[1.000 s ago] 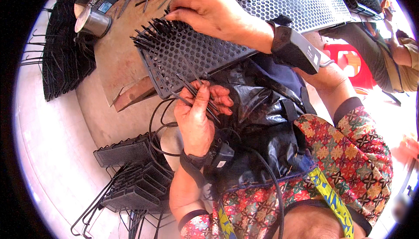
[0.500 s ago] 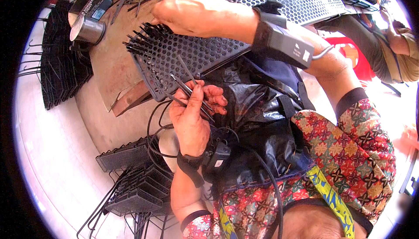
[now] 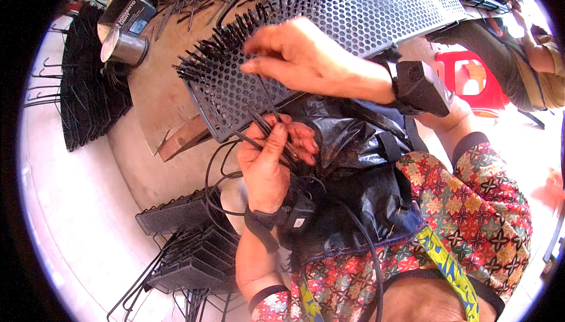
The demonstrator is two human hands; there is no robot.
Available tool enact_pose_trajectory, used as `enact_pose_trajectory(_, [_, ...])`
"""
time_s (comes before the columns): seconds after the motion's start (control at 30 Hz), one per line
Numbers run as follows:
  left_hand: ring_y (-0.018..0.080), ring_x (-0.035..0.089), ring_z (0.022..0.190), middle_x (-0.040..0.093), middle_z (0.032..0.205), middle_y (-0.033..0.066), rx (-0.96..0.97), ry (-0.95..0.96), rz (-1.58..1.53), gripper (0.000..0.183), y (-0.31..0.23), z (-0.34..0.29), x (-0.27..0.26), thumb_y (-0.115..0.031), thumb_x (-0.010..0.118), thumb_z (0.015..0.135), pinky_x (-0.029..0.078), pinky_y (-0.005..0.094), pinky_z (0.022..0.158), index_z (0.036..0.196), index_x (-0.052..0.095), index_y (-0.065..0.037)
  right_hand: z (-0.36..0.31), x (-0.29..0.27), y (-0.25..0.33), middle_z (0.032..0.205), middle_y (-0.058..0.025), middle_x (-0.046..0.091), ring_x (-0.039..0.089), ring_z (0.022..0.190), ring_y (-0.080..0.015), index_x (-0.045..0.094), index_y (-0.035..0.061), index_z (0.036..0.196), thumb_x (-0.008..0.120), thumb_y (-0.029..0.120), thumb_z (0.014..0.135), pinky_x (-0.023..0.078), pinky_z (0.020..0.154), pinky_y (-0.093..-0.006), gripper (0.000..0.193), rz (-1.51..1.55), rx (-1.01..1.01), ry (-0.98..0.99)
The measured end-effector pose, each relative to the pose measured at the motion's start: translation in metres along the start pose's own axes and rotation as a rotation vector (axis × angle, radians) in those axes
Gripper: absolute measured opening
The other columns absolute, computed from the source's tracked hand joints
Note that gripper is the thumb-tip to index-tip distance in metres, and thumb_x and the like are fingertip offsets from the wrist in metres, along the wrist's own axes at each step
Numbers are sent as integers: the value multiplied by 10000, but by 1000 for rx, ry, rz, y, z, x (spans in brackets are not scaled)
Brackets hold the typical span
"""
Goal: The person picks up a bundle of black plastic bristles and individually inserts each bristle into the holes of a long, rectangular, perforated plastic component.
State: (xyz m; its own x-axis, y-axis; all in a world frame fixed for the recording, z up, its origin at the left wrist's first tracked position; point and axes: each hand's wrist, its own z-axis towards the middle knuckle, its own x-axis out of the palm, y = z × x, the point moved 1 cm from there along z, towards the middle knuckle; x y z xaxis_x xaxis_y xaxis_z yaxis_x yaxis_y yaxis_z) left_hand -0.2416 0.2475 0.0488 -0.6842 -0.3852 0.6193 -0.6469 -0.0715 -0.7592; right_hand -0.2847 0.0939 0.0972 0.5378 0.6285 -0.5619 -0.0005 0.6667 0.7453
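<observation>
Worn wooden table (image 3: pixel 165 104) carrying a perforated black panel (image 3: pixel 376 10) half filled with pins.
Right hand (image 3: pixel 300 57) pinches one pin above the panel; left hand (image 3: pixel 268 163), below the panel, clasps a pin bundle (image 3: pixel 272 135). A loosened clasp would likely scatter pins.

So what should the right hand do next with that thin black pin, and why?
Probably push the black pin down into an open hole of the perforated panel. The right hand pinches it just above the panel, while the left hand holds a bundle of pins.

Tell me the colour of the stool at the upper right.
The stool is red, seen best in the head view, partly hidden behind the right forearm.
</observation>
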Motion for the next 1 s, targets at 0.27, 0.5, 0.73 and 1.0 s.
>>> enact_pose_trajectory(0.27, [196,558,621,576,792,155,-147,37,10,218,-1,4,0,-171,488,831,419,231,428,948,480,13,-22,-8,1,623,-35,563,529,530,-70,562,-20,847,569,94,772,432,452,-195,136,459,273,119])
enact_pose_trajectory(0.5, [226,557,800,549,936,159,-196,-102,-216,246,6,4,4,-150,478,830,484,325,671,1004,476,24,1,-27,-17,679,-44,582,553,584,-72,556,-17,884,537,34,787,459,524,-189,111,284,73,-347])
enact_pose_trajectory(0.73, [235,560,789,562,928,128,-239,-50,-242,256,9,-3,-1,-183,477,827,489,380,682,1031,481,-29,22,-9,-29,637,-124,552,561,559,-270,552,28,787,598,73,707,450,478,-292,102,13,-299,-613])
enact_pose_trajectory(1.0, [233,565,757,556,866,135,-255,-9,-274,288,8,0,-4,-207,465,845,491,402,673,1070,445,-28,30,2,-35,600,-138,520,543,582,-330,510,31,764,504,68,629,444,505,-396,140,-433,-431,-236])
